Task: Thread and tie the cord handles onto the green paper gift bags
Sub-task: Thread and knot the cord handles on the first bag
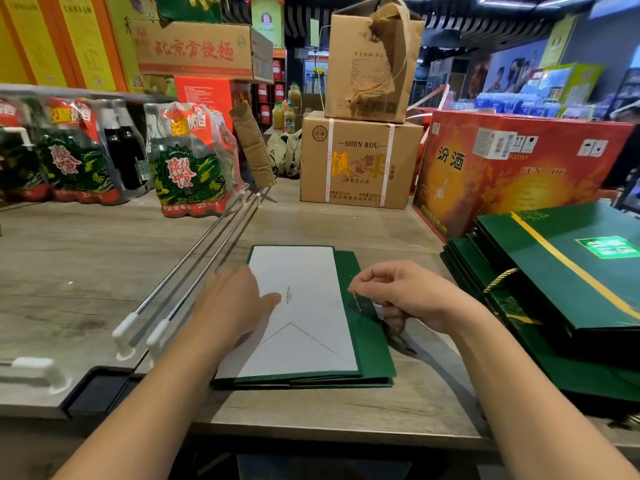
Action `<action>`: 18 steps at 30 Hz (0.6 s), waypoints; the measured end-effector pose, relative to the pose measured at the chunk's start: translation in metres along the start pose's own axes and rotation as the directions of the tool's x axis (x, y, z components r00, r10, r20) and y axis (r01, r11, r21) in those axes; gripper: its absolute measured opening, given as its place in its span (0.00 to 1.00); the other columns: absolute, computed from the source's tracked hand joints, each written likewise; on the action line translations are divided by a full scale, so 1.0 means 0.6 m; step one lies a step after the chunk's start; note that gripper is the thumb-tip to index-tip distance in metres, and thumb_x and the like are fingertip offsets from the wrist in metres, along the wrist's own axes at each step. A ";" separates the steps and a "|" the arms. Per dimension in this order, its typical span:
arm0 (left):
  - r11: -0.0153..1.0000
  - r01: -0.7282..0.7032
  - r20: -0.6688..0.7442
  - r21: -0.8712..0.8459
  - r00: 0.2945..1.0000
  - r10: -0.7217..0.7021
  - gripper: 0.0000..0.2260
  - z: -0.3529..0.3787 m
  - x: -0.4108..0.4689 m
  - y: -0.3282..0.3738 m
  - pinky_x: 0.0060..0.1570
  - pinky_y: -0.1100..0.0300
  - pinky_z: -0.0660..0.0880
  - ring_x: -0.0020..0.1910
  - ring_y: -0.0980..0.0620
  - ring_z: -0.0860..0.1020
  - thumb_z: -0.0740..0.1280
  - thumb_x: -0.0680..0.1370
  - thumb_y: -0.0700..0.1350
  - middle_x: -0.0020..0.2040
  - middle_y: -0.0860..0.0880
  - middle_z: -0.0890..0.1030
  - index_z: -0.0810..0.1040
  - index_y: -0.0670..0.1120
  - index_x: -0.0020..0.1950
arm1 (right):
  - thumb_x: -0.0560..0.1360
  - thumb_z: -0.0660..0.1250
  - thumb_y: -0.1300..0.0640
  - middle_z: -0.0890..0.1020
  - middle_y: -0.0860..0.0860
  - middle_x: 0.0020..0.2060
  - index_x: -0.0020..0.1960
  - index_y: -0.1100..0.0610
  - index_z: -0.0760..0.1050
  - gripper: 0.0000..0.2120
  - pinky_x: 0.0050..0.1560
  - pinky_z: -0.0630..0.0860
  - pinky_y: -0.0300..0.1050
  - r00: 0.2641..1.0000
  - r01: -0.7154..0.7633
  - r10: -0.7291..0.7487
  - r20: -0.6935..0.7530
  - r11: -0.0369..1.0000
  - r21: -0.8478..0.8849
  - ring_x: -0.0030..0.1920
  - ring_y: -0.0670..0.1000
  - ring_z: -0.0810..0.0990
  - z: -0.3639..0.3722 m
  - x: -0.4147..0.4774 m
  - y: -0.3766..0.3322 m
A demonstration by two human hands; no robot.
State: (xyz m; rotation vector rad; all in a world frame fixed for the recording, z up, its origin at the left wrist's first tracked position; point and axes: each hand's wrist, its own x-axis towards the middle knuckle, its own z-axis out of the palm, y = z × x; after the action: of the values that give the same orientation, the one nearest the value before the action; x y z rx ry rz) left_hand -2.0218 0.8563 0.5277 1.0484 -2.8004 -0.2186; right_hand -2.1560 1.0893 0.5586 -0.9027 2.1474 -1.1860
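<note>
**Cord Meeting Green Bag**

A bag [311,341] is lying flat near the table's [86,271] front edge, its cord [358,303] only starting through the green border; tying is apparently yet to come. The left hand [235,299] is pressing it down with straight fingers; the right hand [405,296] is pinching the cord. More bags [561,289] are sitting at the right edge.

Bright indoor light, soft shadows, wide-angle edge bending, blurred background

Wooden table [86,271] with green bags [374,351], cartons [356,161]
</note>
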 end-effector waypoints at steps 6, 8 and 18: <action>0.742 -0.283 0.202 -0.608 0.848 0.490 0.31 -0.038 0.012 0.101 0.57 0.54 0.77 0.56 0.54 0.79 0.74 0.76 0.50 0.62 0.53 0.80 0.66 0.50 0.77 | 0.80 0.70 0.56 0.80 0.49 0.33 0.53 0.56 0.81 0.05 0.27 0.61 0.40 0.999 -0.036 0.038 0.023 0.994 -0.104 0.27 0.46 0.66 -0.006 0.034 -0.029; 0.665 -0.208 0.280 -0.718 0.788 0.548 0.32 -0.028 0.017 0.122 0.50 0.58 0.78 0.48 0.55 0.83 0.76 0.75 0.44 0.53 0.52 0.85 0.66 0.48 0.76 | 0.79 0.69 0.62 0.82 0.52 0.35 0.53 0.58 0.76 0.04 0.26 0.60 0.40 0.997 -0.062 0.064 0.037 0.996 -0.065 0.27 0.46 0.66 -0.012 0.044 -0.037; 0.643 -0.248 0.248 -0.725 0.777 0.579 0.03 0.013 0.041 0.108 0.41 0.64 0.75 0.37 0.57 0.78 0.69 0.79 0.42 0.41 0.50 0.83 0.81 0.44 0.49 | 0.76 0.72 0.65 0.84 0.51 0.37 0.51 0.60 0.82 0.05 0.33 0.70 0.41 0.982 -0.141 0.175 0.068 0.926 -0.350 0.32 0.46 0.74 -0.092 0.060 -0.054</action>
State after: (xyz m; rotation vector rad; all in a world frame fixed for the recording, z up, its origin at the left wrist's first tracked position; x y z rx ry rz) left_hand -2.0834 0.8891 0.5342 0.1358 -2.8255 -1.4480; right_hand -2.2084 1.0781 0.6088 -0.8883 2.3367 -0.6825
